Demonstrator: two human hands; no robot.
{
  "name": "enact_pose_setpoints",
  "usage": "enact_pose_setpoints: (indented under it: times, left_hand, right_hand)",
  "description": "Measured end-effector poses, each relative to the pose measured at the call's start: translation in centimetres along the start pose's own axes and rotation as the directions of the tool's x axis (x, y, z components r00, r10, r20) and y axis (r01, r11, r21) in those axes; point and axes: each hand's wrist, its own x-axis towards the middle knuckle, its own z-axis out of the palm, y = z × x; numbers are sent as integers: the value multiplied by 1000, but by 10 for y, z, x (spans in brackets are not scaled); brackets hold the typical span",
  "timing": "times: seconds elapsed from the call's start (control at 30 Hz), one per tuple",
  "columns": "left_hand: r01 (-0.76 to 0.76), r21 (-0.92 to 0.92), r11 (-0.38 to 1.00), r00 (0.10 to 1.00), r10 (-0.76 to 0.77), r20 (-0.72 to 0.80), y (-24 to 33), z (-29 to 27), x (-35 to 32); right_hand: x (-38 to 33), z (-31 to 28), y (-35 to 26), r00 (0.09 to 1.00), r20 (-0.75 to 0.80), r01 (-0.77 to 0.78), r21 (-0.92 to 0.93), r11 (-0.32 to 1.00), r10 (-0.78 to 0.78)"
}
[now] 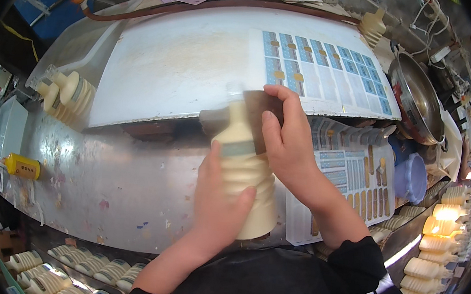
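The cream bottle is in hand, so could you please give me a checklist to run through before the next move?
1. Left hand gripping the cream bottle: ok.
2. Right hand holding the brown pad by the bottle's neck: ok.
3. Grey-green band lying smooth: cannot tell, blurred.
4. Bottle tip sharp enough to inspect: not ok, blurred.
5. Blue label sheet visible on the white board: ok.

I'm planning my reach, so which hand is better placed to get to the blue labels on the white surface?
Probably your right hand: it is nearer the blue labels, though its fingers hold a brown pad. Your left hand is farther off and grips the cream bottle.
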Motion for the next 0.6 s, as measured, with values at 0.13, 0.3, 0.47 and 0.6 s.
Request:
enact_pose_setpoints:
  times: [0.13,0.3,0.47,0.6]
  left_hand:
    - [-42,72,996,996,47,-70,9,4,-1]
    - [-99,53,994,995,97,32,14,-3,6]
    - [-123,178,976,991,130,-31,8,1,0]
    - [5,262,965,999,-16,41,12,4,0]
  right_hand:
    - [8,15,-41,998,53,25,-145,989,-18]
    - [4,38,-57,974,223,-14,-130,991,43]
    - [3,27,-41,974,143,207,-237,949,-176]
    - [6,-3,-12,997,44,68,-196,978,-60]
